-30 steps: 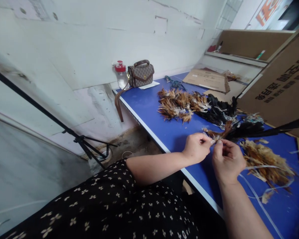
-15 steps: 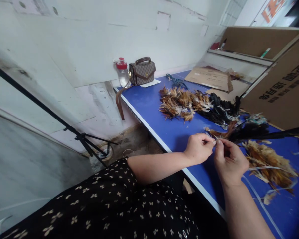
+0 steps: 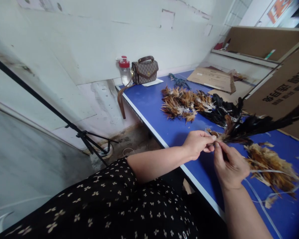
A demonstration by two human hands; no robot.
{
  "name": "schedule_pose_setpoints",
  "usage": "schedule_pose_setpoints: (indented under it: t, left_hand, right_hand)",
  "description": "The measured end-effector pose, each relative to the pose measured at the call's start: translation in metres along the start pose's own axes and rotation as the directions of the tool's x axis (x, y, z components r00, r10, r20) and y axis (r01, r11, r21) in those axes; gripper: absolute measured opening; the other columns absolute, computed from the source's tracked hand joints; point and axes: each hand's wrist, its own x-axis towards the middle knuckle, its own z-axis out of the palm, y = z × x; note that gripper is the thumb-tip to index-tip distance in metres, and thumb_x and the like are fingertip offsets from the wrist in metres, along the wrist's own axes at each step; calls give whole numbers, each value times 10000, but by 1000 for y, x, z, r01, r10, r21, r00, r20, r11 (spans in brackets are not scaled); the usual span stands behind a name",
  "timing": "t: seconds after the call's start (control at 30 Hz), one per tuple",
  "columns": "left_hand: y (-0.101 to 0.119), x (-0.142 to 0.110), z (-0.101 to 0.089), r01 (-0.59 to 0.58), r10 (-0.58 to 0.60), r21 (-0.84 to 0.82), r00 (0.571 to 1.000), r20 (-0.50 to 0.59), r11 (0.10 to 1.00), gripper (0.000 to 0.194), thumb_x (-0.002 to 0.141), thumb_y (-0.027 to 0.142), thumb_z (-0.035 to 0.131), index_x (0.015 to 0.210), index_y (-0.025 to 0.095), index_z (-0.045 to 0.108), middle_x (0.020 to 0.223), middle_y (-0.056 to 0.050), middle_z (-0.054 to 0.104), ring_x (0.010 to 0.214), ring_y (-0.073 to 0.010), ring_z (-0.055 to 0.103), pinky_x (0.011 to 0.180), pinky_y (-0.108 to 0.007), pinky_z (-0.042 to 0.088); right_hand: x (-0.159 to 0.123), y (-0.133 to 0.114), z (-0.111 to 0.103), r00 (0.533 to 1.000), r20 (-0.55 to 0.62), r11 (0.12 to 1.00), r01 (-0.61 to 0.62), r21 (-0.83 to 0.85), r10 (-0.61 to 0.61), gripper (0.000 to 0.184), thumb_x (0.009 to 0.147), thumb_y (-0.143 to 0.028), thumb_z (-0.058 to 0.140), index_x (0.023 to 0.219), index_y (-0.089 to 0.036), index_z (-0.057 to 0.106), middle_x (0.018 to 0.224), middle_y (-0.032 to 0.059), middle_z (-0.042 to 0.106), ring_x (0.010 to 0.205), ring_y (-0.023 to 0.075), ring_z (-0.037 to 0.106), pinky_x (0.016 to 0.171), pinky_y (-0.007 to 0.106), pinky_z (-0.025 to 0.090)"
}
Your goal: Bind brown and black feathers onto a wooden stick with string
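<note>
My left hand (image 3: 198,144) is closed on the quill end of a bundle of feathers (image 3: 257,127), thumb on top. Long black feathers fan out from it to the right, with a few brown ones near the base. Close against the left fingertips, my right hand (image 3: 230,164) pinches with thumb and forefinger at the bundle's base. A thin white plastic strip (image 3: 260,200) comes out from beneath the right hand and trails over the table. What lies exactly in the right pinch is mostly hidden. Loose golden-brown feathers (image 3: 271,162) lie beside the right hand.
Brown feather bunches (image 3: 179,103) and black feather bunches (image 3: 225,108) lie farther back on the blue table (image 3: 149,103). A handbag (image 3: 145,71) and a red-lidded bottle (image 3: 125,71) stand by the wall. Cardboard (image 3: 211,79) lies behind; a tripod (image 3: 89,141) stands left.
The black feather bundle has risen and spread out more. My left hand has shifted from a fingertip pinch to a grip round its base. My right hand stays nearly in place.
</note>
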Motion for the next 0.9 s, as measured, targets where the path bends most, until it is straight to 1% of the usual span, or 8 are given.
schedule_pose_setpoints:
  t: [0.13, 0.33, 0.53, 0.63, 0.7, 0.77, 0.83, 0.9]
  left_hand:
    - [9, -2, 0, 6, -6, -12, 1000, 17, 1000, 535, 783, 464, 1074, 731, 146, 647, 622, -15, 641, 541, -81, 560, 541, -226, 327]
    - [24, 2, -2, 61, -60, -39, 998, 37, 997, 423, 794, 333, 1056, 753, 128, 688, 642, -17, 639, 544, -78, 539, 526, -235, 285]
    - [15, 4, -11, -33, 33, 164, 999, 8, 986, 363, 844, 270, 1002, 760, 153, 669, 654, 2, 642, 563, -88, 538, 590, -261, 408]
    - [11, 7, -18, -289, 296, 487, 953, 65, 824, 262, 900, 129, 863, 731, 169, 667, 777, -28, 694, 699, -127, 625, 737, -310, 543]
    - [12, 7, -23, -481, 447, 647, 863, 233, 592, 236, 882, 19, 758, 727, 176, 676, 895, -60, 723, 871, -176, 696, 904, -356, 602]
    - [14, 5, -25, -598, 441, 694, 790, 426, 401, 244, 860, -27, 688, 741, 185, 681, 975, -90, 727, 1002, -227, 721, 1021, -398, 615]
    - [16, -2, -25, -639, 335, 689, 768, 546, 342, 247, 866, -18, 670, 744, 197, 677, 1002, -108, 718, 1018, -253, 724, 1043, -417, 624]
    - [17, -11, -23, -581, 272, 676, 812, 516, 453, 247, 865, 13, 718, 721, 208, 673, 989, -110, 707, 962, -252, 722, 1016, -413, 634]
  right_hand:
    - [2, 0, -4, 995, 34, 995, 88, 52, -90, 111, 1074, -207, 792, 1127, -191, 889, 768, 27, 767, 597, 166, 699, 597, 294, 556]
    - [4, 1, -11, 965, 142, 970, 204, 130, -222, 476, 1042, -101, 755, 1499, -227, 788, 988, 70, 803, 739, 198, 759, 675, 310, 616]
    - [6, -1, -21, 977, 150, 987, 141, 74, -151, 527, 1039, -121, 724, 1555, -223, 747, 844, 20, 725, 598, 174, 620, 645, 325, 567]
    - [10, -1, -29, 943, 311, 992, 99, 75, -117, 548, 1062, -172, 694, 1608, -219, 710, 1000, 80, 818, 681, 208, 727, 687, 336, 607]
    - [18, 2, -33, 895, 432, 994, 104, 41, -111, 606, 1077, -201, 656, 1683, -216, 645, 1107, 111, 863, 755, 250, 808, 683, 339, 622]
    - [30, 11, -37, 846, 525, 993, 122, -10, -98, 653, 1085, -218, 621, 1738, -229, 592, 1135, 108, 886, 791, 285, 845, 647, 344, 615]
    - [46, 25, -37, 791, 608, 993, 114, -30, -73, 644, 1086, -241, 613, 1729, -269, 612, 1145, 83, 896, 826, 299, 862, 645, 351, 615]
    - [61, 41, -35, 743, 668, 999, 49, -5, -34, 579, 1042, -289, 654, 1616, -301, 728, 1105, 58, 904, 753, 282, 840, 623, 351, 609]
